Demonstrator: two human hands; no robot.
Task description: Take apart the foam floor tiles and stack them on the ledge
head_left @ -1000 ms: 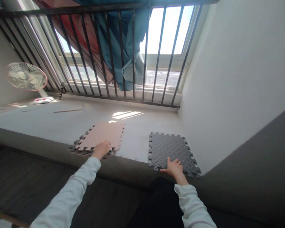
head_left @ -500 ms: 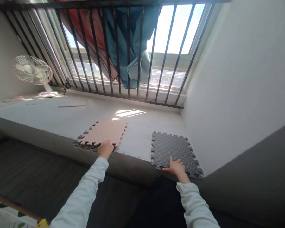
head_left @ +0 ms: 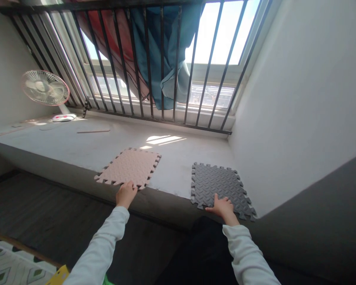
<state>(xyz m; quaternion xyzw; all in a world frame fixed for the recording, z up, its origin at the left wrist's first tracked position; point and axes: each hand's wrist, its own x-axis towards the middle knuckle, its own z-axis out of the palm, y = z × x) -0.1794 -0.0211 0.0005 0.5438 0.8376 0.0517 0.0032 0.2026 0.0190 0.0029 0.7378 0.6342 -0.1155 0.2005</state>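
A pink interlocking foam mat tile (head_left: 130, 166) lies near the front edge of the white ledge, its near corner jutting past the edge. The fingers of my left hand (head_left: 126, 194) are closed at that tile's near side. To the right, against the wall, a dark grey foam mat tile (head_left: 218, 182) with a raised pattern also overhangs the ledge slightly. My right hand (head_left: 222, 208) rests on its near edge with thumb and fingers spread. Whatever lies beneath the pink tile is mostly hidden.
Black railings (head_left: 148, 79) run along the window, with red and teal curtains (head_left: 173, 43) behind them. A fan (head_left: 46, 89) stands at the ledge's far left. A thin strip (head_left: 93, 131) lies on the ledge (head_left: 62, 146). Below is a dark floor (head_left: 47, 206).
My left hand has shifted slightly left and down along the pink tile. Dark tile edges that showed beneath it are now largely covered. My right hand stays on the grey tile.
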